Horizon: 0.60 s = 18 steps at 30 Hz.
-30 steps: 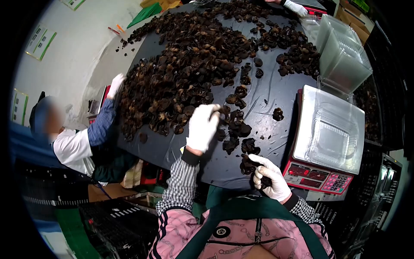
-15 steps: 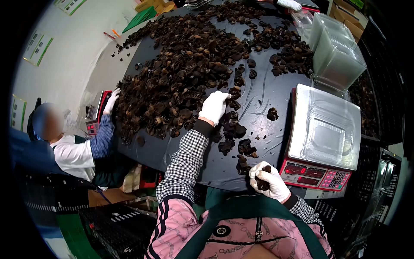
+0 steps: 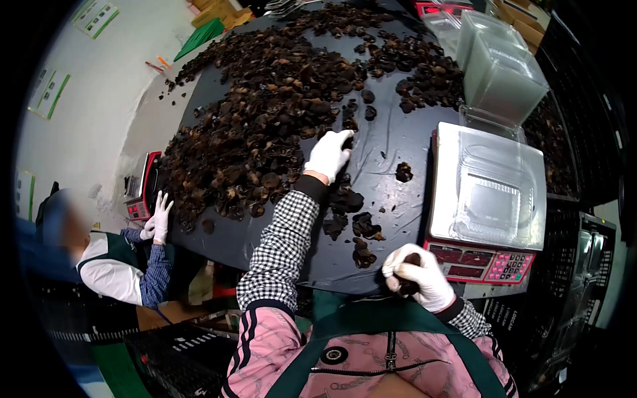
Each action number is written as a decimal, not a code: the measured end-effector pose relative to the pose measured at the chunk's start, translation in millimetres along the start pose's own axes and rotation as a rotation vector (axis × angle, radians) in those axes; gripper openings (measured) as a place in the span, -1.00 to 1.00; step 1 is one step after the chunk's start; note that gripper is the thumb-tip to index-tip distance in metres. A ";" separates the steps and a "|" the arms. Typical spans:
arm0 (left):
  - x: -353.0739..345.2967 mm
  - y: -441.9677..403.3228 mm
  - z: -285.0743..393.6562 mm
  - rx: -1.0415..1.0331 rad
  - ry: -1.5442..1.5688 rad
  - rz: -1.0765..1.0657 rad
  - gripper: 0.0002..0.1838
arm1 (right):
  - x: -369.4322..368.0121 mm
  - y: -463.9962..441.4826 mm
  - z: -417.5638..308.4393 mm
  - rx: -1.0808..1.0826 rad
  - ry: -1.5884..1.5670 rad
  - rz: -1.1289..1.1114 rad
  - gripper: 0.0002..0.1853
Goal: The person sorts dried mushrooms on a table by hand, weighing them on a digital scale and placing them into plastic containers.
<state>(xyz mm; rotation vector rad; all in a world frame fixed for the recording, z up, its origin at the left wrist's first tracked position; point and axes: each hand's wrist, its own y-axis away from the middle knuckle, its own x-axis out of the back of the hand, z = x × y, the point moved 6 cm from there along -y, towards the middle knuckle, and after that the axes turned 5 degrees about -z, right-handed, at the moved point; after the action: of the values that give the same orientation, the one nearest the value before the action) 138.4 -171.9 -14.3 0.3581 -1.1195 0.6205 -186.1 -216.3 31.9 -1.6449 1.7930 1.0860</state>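
White-gloved right hand, nearest, its grip closed on a dark fungus piece, folded and partly hidden by the fingers. Just beyond, on the dark grey table, lie small clumps, near-black and ruffled, with browner edges. Farther out, the left hand rests among loose pieces; whether its grip is open or closed cannot be told. Beyond spreads the heap: thin, wrinkled, cupped fungus, mottled brown to black, faintly glossy.

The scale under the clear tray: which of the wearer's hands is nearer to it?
Right. The right hand is near the scale, by its front corner; the left hand is farther, beside the dark heap.
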 end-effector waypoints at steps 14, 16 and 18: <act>66.2 64.6 253.4 -0.618 0.529 0.301 -0.67 | 63.2 91.8 -194.0 0.850 0.997 0.789 -0.76; 31.4 66.3 292.2 -0.686 0.496 0.160 -0.64 | 70.2 86.0 -195.1 0.829 0.982 0.789 -0.70; 12.5 61.7 317.7 -0.651 0.378 0.041 -0.64 | 72.6 84.4 -195.5 0.782 1.062 0.824 -0.64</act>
<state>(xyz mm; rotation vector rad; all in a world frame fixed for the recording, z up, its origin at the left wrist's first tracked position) -126.0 -298.4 123.5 -0.3322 -0.9034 0.3107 -247.9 -419.1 107.0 -0.9632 3.1207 -0.4904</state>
